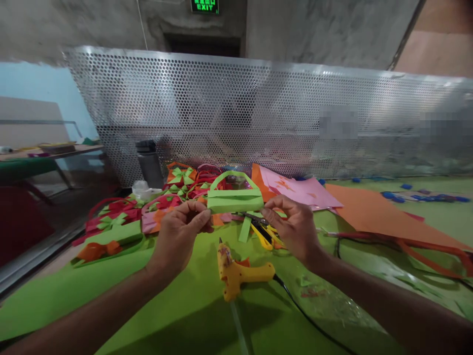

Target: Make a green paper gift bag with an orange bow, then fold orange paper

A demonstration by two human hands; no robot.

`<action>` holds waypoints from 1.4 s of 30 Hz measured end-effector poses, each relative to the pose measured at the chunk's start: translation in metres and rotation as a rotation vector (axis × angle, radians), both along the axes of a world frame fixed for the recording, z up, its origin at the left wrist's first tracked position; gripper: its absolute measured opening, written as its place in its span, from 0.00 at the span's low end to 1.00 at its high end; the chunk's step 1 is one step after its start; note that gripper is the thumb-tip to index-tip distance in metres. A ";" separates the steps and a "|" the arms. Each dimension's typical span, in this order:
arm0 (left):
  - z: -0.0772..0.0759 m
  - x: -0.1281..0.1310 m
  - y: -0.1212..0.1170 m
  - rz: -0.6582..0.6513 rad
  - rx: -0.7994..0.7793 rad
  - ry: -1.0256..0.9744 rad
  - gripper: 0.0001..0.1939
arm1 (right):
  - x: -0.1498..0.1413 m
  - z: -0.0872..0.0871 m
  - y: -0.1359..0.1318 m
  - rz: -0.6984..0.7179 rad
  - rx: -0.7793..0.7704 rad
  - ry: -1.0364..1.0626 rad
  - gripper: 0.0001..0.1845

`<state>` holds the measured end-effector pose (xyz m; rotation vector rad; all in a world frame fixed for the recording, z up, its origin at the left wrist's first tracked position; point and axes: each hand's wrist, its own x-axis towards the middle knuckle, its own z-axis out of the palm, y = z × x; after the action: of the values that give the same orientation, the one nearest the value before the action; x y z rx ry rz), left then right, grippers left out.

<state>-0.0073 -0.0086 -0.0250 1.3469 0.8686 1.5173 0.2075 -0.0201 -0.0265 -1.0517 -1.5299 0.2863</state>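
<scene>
Both hands [181,229] [293,224] — fingers pinched nearly closed — grip the green paper bag [235,201] by its lower corners.

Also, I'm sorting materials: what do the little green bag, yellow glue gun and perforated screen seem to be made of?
Green bag: matte, evenly coloured, softly folded; felt or thin foam, unclear which.
Yellow glue gun: likely moulded plastic, smooth with slight sheen.
Perforated screen: probably bare metal, given its silvery glare and rows of holes.
</scene>
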 end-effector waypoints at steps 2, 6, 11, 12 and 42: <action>-0.002 -0.001 0.000 0.007 0.027 0.028 0.07 | -0.001 0.001 0.000 0.010 -0.059 0.042 0.08; -0.005 -0.002 0.002 0.036 0.077 0.092 0.06 | -0.001 0.003 -0.002 0.041 -0.239 0.132 0.10; -0.006 -0.002 0.004 0.020 0.107 0.105 0.07 | 0.000 0.004 -0.005 0.066 -0.347 0.127 0.12; -0.006 -0.002 0.004 0.016 0.106 0.107 0.07 | 0.000 0.003 -0.005 0.068 -0.350 0.111 0.12; -0.003 0.010 -0.011 -0.365 -0.720 -0.387 0.21 | -0.001 -0.034 0.003 0.121 0.497 -0.471 0.06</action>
<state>0.0026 -0.0199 -0.0277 0.6109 0.7591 0.9836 0.2064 -0.0175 -0.0605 -0.6524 -1.9561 -0.2739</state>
